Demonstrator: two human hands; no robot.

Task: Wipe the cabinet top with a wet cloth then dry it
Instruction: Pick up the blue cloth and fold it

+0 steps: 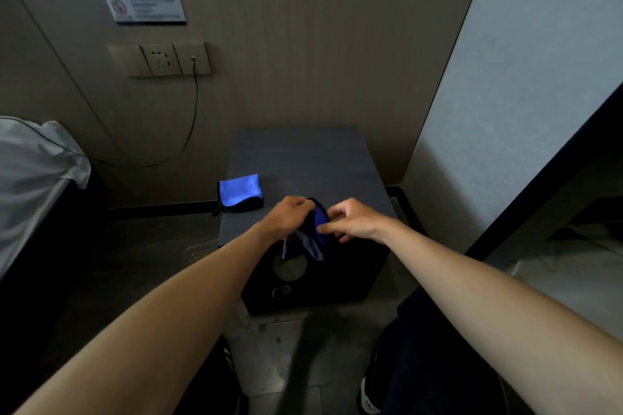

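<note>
A small dark cabinet stands against the wall, its grey top (303, 158) bare toward the back. Both hands hold one blue-and-dark cloth (315, 232) above the front edge of the top. My left hand (286, 216) grips its upper left part. Pinching the cloth's blue right edge are the fingers of my right hand (354, 221). The cloth hangs down in front of the cabinet's dark front face. A second blue cloth (240, 193), folded, lies on the left edge of the top, apart from my hands.
A bed with white bedding (37, 162) stands at the left. A cable (194, 111) runs from a wall socket (161, 59) down behind the cabinet. A light wall (505, 94) closes the right side. My shoes (367, 394) stand on the grey floor.
</note>
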